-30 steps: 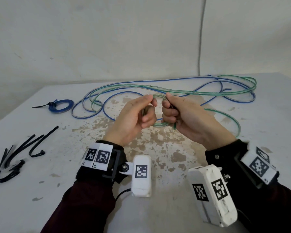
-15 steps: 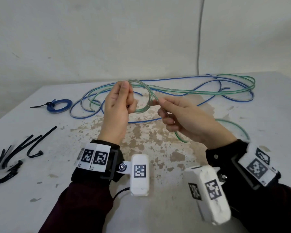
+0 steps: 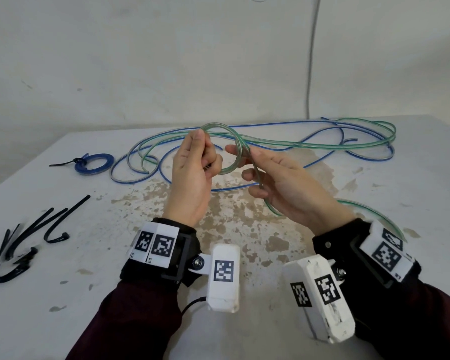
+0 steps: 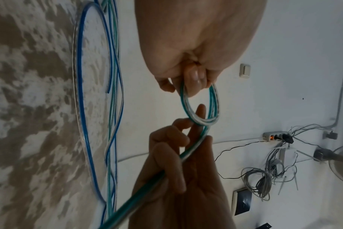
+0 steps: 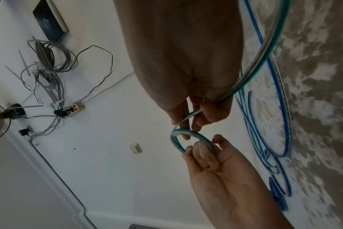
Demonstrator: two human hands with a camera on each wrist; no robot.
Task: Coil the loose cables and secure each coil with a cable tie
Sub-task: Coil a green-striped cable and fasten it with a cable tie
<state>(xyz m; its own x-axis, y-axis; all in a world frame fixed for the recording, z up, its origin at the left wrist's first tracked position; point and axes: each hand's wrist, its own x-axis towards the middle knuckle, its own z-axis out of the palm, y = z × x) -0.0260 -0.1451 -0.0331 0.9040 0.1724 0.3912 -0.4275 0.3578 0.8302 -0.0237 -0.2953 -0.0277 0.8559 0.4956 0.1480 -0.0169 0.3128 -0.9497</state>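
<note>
Both hands are holding a small coil of green cable (image 3: pixel 227 149) above the table (image 3: pixel 63 255).

The left hand (image 3: pixel 192 175) is pinching the coil with curled fingers; the right hand (image 3: pixel 278 183) is gripping the cable's loose part.

Bare counter (image 3: pixel 115 281) between black cable ties (image 3: pixel 24 242) at left and the wrists; loose cables (image 3: pixel 322 141) sprawl across far side, blue coil (image 3: pixel 94 163) far left
</note>
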